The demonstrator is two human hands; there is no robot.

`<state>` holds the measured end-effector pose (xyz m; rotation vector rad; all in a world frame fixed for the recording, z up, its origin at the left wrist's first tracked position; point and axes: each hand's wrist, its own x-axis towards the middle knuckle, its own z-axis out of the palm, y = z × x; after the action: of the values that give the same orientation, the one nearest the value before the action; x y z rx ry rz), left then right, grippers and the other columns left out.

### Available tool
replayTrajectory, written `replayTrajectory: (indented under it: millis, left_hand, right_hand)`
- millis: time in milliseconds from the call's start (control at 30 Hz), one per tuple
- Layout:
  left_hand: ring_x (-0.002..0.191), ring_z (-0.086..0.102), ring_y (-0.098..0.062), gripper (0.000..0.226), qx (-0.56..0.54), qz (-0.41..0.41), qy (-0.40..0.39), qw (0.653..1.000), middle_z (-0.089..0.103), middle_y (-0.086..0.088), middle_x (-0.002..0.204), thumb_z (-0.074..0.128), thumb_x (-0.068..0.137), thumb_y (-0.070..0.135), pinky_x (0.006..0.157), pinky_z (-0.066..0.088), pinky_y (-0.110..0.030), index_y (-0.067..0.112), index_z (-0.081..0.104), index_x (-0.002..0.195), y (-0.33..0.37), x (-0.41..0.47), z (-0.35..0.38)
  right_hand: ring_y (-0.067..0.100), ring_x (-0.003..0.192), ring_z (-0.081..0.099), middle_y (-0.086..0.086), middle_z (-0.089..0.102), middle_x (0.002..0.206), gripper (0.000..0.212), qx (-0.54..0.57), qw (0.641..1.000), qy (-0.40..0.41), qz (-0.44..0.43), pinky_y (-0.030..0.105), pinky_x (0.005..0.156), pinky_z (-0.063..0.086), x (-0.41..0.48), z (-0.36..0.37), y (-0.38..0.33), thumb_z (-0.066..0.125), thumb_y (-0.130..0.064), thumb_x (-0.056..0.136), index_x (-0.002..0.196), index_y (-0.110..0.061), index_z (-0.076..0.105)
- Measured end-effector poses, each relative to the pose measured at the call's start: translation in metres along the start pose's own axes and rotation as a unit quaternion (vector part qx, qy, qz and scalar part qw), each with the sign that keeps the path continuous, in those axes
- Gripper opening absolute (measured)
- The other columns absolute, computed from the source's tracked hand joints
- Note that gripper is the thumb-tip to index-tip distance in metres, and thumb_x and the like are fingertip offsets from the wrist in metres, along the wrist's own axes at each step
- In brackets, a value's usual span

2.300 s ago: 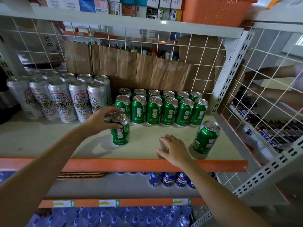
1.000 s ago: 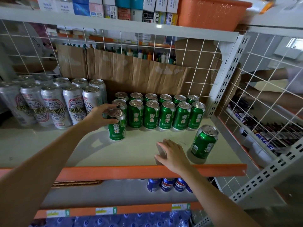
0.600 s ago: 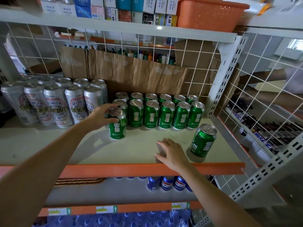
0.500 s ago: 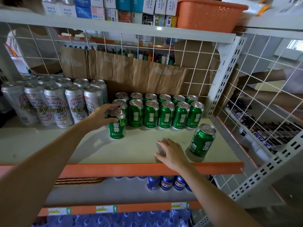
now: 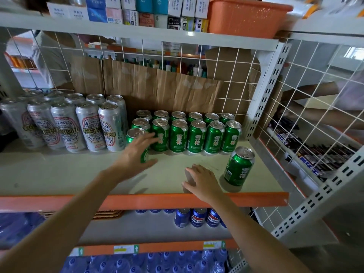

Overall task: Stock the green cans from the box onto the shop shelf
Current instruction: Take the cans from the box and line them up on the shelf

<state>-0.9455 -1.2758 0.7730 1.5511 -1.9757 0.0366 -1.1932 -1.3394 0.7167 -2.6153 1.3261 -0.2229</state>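
Note:
Two rows of green cans (image 5: 197, 137) stand at the back of the pale shelf (image 5: 78, 174). In front of their left end stands one more green can (image 5: 134, 134). My left hand (image 5: 136, 154) hovers right in front of it with fingers spread, hiding most of its body; it does not look gripped. A lone green can (image 5: 239, 167) stands near the shelf's front right. My right hand (image 5: 201, 182) lies flat on the shelf just left of that can, holding nothing. No box is in view.
Tall silver cans (image 5: 65, 125) fill the shelf's left. Cardboard (image 5: 157, 87) lines the back and white wire mesh (image 5: 307, 115) closes the right side; another person's arm (image 5: 315, 89) shows behind it. An orange lip (image 5: 137, 200) edges the shelf, with blue cans (image 5: 197, 216) below.
My left hand pushed the green can back against the rows' left end, then let go and spread its fingers. My right hand stayed flat on the shelf.

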Motion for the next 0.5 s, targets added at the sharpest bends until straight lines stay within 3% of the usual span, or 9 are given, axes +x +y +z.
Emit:
replayTrajectory:
  millis: [133, 233, 300, 500]
  left_hand:
    - [0.137, 0.02, -0.01, 0.081, -0.002, -0.026, -0.094, 0.995, 0.033, -0.002, 0.149, 0.033, 0.075, 0.068, 0.117, 0.018, -0.043, 0.02, 0.041, 0.139, 0.023, -0.018, 0.034]
    - [0.143, 0.015, -0.015, 0.111, -0.014, -0.088, -0.195, 0.977, 0.019, 0.002, 0.155, 0.013, 0.058, 0.091, 0.118, 0.014, -0.036, 0.023, 0.03, 0.144, 0.026, -0.029, 0.056]
    - [0.145, 0.009, -0.016, 0.124, 0.014, -0.111, -0.234, 0.966, 0.013, 0.001, 0.157, 0.0, 0.05, 0.096, 0.117, 0.008, -0.033, 0.023, 0.026, 0.147, 0.024, -0.032, 0.067]
    - [0.145, 0.01, -0.015, 0.094, 0.017, -0.13, -0.228, 0.965, 0.016, 0.002, 0.157, 0.015, 0.067, 0.074, 0.118, 0.008, -0.034, 0.025, 0.029, 0.146, 0.019, -0.032, 0.074]
  right_hand:
    - [0.021, 0.135, 0.03, 0.002, 0.036, 0.144, 0.055, 0.012, 1.0, 0.006, 0.002, 0.038, 0.111, 0.022, -0.002, -0.002, -0.001, 0.047, -0.049, 0.09, 0.138, -0.023, 0.038]
    - [0.022, 0.135, 0.029, 0.003, 0.037, 0.144, 0.054, 0.014, 1.0, 0.016, -0.003, 0.038, 0.11, 0.021, -0.003, -0.004, -0.002, 0.048, -0.046, 0.091, 0.138, -0.021, 0.039]
    - [0.022, 0.135, 0.03, 0.003, 0.039, 0.142, 0.053, 0.001, 1.0, 0.027, -0.012, 0.037, 0.109, 0.021, -0.004, -0.005, -0.003, 0.048, -0.043, 0.092, 0.139, -0.02, 0.04]
    - [0.022, 0.138, 0.028, 0.004, 0.036, 0.147, 0.054, -0.042, 0.996, 0.08, -0.026, 0.04, 0.116, 0.019, 0.002, -0.037, -0.001, 0.045, -0.042, 0.094, 0.142, -0.018, 0.035]
